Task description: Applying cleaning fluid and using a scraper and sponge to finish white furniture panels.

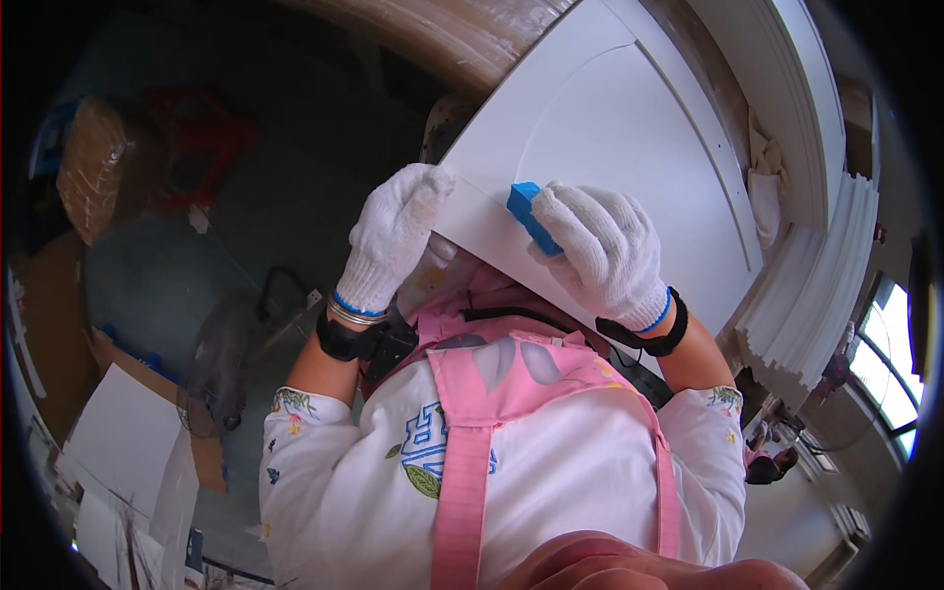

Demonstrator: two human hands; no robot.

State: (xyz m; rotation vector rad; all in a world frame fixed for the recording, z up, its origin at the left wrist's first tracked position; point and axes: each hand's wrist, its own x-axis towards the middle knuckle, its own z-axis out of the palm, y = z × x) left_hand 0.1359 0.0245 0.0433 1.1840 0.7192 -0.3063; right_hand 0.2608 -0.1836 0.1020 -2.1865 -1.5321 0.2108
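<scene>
A large white panel [629,138] with a curved groove and a straight slot lies in front of me. My left hand [393,231], in a white knit glove, is closed on the near left corner of this panel, fingertips on top and another finger showing below the edge. My right hand [608,246], gloved the same way, grips a small blue block [531,216] between thumb and fingers. The block rests on or just above the panel near its front edge; which of the two I cannot tell. Part of it is hidden by the glove.
Stacked white strips [811,295] and a curved white board [787,88] stand at the right. Brown wrapped material [452,39] lies behind the panel. At the left are a wrapped brown package [98,172], a red stool [202,138] and white sheets [128,442]. A person [767,462] is far right.
</scene>
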